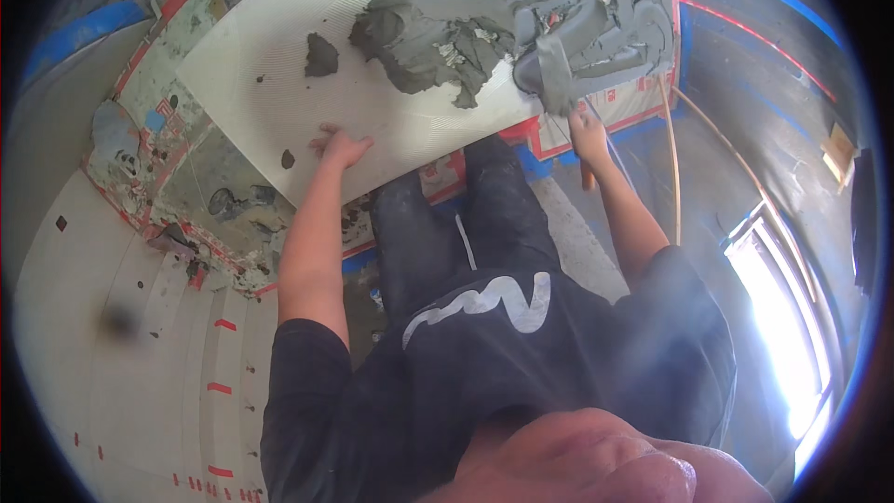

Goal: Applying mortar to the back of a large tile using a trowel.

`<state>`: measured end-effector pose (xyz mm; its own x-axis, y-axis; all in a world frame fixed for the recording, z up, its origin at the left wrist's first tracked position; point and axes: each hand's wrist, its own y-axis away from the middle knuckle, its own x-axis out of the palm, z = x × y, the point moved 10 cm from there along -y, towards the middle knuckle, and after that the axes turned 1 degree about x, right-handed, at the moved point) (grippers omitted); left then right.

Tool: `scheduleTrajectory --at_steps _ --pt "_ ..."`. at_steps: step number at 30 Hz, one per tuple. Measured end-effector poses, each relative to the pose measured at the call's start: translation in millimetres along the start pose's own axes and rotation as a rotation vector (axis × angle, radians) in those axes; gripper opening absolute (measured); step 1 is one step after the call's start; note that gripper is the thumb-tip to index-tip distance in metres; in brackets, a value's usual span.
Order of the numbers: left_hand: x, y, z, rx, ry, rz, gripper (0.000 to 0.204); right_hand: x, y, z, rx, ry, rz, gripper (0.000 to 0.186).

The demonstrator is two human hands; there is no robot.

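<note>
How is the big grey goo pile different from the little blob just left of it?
The big pile spreads wide; the little blob is small. The big pile looks lighter grey in places; the little blob looks darker. Both lie on the white sheet.

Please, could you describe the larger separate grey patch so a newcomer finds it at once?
At the top is a big pale textured panel. On it, left of the large grey heap and above the left hand, lies a dark grey patch. It stands apart from the heap and is bigger than the small dark spot beside that hand.
</note>
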<state>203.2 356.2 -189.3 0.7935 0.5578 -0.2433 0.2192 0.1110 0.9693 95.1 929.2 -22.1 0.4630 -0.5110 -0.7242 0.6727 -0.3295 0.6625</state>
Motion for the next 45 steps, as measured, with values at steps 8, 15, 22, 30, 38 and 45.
scheduleTrajectory --at_steps 8,15,22,30,38,45 --pt "-6.2 9.1 2.8 0.01 0.15 0.012 0.136 58.1 -24.4 183.1 -0.285 0.378 -0.043 0.047" --pt "5.1 -6.7 17.2 0.025 0.05 -0.028 0.142 54.4 20.2 166.5 -0.324 -0.337 0.3 0.033" --pt "4.1 -0.4 22.4 -0.01 0.095 -0.065 0.144 -86.3 12.3 148.2 -0.289 -0.263 -0.271 0.034" --pt "-4.5 1.1 -1.3 -0.007 0.058 -0.008 0.132 -65.5 -114.4 70.6 -0.188 0.077 -0.296 0.044" --pt "1.1 0.2 11.5 0.021 0.066 0.032 0.133 -61.1 -29.8 130.4 -0.271 -0.054 -0.053 0.043" --pt "1.5 -2.0 9.2 0.043 0.126 -0.04 0.141 52.5 10.1 291.5 -0.78 0.546 0.199 0.04"
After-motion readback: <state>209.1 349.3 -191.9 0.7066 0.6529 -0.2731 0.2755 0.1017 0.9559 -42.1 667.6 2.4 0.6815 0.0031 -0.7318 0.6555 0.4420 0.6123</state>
